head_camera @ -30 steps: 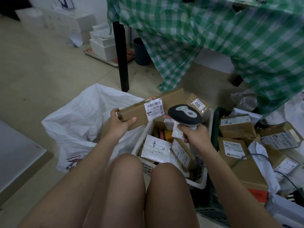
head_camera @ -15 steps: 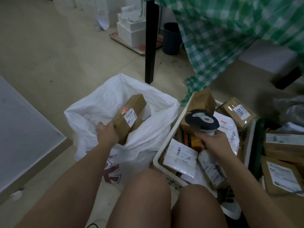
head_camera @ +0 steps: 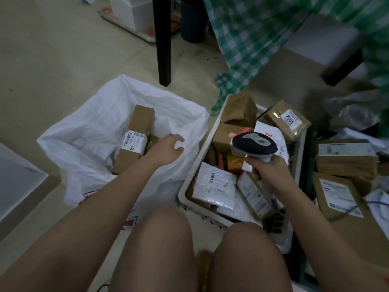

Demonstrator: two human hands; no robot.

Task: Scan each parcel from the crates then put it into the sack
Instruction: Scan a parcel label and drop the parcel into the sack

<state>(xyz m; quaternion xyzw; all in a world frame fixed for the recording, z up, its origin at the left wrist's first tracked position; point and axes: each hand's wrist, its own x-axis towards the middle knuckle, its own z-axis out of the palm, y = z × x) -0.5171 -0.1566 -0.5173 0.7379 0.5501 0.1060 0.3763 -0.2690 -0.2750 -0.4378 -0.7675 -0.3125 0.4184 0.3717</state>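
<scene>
Over the mouth of the crumpled white plastic sack (head_camera: 92,131), the left hand (head_camera: 168,147) hangs with loose fingers, holding nothing, just beside the long brown cardboard parcel (head_camera: 135,138) lying inside; whether they touch is unclear. That deposit looks finished. Next comes picking another parcel from the white plastic crate (head_camera: 202,148), where the right hand (head_camera: 270,170) grips the dark handheld barcode scanner (head_camera: 254,143).

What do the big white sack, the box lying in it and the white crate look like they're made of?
The sack looks like thin white plastic film, slightly glossy: it crumples into soft folds. The box seems to be matte brown cardboard, with sharp folded edges and a stuck-on paper label. The crate appears to be rigid moulded plastic, smooth off-white, with a rounded rim.
</scene>
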